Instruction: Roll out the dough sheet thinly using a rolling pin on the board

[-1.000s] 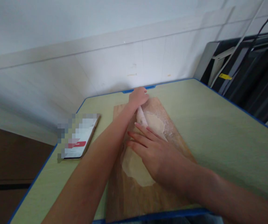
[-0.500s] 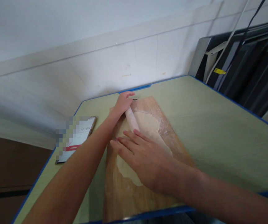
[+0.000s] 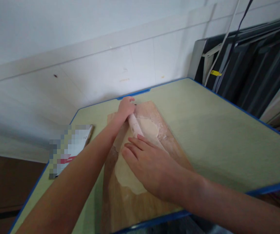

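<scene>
A wide, thin sheet of dough (image 3: 127, 174) lies on the wooden board (image 3: 120, 204). Across it runs a pale, flour-dusted rolling pin (image 3: 135, 126), pointing away from me. My left hand (image 3: 126, 107) is closed around the pin's far end, near the board's back edge. Over the near end of the pin lies my right hand (image 3: 152, 164), palm down, its fingers bent over the pin and hiding that end. Part of the dough is covered by my right hand and wrist.
The board sits on a light green table (image 3: 218, 130) with a blue edge. A phone (image 3: 75, 146), partly blurred out, lies left of my left forearm. Behind the table stands a white wall (image 3: 101, 71). Dark panels (image 3: 252, 65) and a cable with a yellow tag (image 3: 216, 73) are at the right.
My right hand's fingers, more stretched out before, are now drawn in and bent over the pin. My left hand keeps hold of the far end. The whole scene has shifted slightly left in view.
</scene>
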Action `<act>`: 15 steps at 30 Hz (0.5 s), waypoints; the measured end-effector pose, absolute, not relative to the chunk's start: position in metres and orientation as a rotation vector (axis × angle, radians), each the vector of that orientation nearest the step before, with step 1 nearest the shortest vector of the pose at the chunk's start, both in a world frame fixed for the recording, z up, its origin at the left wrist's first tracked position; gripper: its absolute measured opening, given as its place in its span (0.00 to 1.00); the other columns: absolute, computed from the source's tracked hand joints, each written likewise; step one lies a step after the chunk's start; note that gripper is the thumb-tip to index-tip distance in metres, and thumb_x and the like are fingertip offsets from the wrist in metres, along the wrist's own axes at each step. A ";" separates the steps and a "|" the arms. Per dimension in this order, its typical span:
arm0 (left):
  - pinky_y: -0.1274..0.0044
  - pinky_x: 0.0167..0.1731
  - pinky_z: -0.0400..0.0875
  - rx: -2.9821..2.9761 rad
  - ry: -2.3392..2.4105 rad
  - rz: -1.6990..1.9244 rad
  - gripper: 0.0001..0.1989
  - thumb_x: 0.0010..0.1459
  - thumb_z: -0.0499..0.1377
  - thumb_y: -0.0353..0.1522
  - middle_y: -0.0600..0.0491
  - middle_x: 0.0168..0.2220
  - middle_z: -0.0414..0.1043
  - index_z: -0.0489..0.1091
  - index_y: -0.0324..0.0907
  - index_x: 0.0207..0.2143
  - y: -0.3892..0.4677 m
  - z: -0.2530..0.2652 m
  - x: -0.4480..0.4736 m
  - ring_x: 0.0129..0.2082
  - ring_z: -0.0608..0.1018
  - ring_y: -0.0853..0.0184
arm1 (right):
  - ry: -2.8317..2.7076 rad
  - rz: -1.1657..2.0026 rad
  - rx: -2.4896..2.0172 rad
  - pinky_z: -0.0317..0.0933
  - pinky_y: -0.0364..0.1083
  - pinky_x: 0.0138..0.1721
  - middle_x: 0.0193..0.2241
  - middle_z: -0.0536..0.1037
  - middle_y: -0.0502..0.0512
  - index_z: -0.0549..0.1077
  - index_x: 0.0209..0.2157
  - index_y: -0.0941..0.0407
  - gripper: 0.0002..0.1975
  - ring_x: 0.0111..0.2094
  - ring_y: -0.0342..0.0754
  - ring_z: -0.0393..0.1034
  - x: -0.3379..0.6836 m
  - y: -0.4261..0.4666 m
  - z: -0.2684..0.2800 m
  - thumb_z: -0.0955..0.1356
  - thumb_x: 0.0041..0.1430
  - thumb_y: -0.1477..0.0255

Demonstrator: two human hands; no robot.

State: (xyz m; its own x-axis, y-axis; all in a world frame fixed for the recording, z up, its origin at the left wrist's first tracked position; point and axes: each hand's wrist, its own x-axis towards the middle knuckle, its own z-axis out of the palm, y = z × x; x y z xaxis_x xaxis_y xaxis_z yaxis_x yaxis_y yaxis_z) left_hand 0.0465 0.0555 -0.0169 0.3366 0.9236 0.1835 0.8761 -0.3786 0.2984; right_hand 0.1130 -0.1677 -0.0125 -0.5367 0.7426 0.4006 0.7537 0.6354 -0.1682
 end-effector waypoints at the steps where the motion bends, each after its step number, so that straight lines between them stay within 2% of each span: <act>1: 0.64 0.45 0.73 2.437 1.685 0.511 0.17 0.63 0.57 0.38 0.47 0.52 0.68 0.66 0.40 0.52 0.055 -0.017 0.042 0.46 0.75 0.61 | -2.433 -0.024 -1.186 0.55 0.53 0.60 0.46 0.77 0.65 0.70 0.47 0.66 0.16 0.49 0.52 0.70 0.112 -0.167 -0.011 0.55 0.65 0.80; 3: 0.64 0.45 0.73 2.427 1.722 0.544 0.17 0.63 0.57 0.37 0.47 0.52 0.68 0.66 0.41 0.52 0.054 -0.018 0.039 0.47 0.74 0.61 | -2.428 -0.005 -1.195 0.56 0.53 0.60 0.44 0.77 0.63 0.70 0.46 0.64 0.15 0.48 0.51 0.70 0.113 -0.166 -0.010 0.55 0.65 0.80; 5: 0.63 0.45 0.73 2.429 1.732 0.548 0.17 0.63 0.57 0.37 0.47 0.52 0.68 0.66 0.40 0.52 0.053 -0.018 0.044 0.47 0.74 0.61 | -2.389 -0.004 -1.182 0.56 0.53 0.59 0.45 0.77 0.64 0.70 0.46 0.64 0.15 0.51 0.53 0.68 0.117 -0.167 -0.013 0.56 0.65 0.80; 10: 0.64 0.45 0.73 2.470 1.673 0.467 0.17 0.62 0.58 0.38 0.47 0.51 0.68 0.66 0.40 0.51 0.053 -0.017 0.070 0.47 0.74 0.61 | -2.311 0.008 -1.150 0.53 0.56 0.62 0.54 0.69 0.71 0.67 0.50 0.68 0.17 0.62 0.57 0.55 0.130 -0.171 -0.026 0.55 0.65 0.81; 15: 0.65 0.44 0.73 2.456 1.613 0.454 0.17 0.62 0.58 0.37 0.47 0.51 0.69 0.66 0.41 0.51 0.055 -0.019 0.079 0.46 0.75 0.61 | -2.327 0.044 -1.147 0.52 0.56 0.62 0.53 0.70 0.72 0.67 0.50 0.69 0.16 0.62 0.58 0.55 0.131 -0.169 -0.028 0.56 0.65 0.81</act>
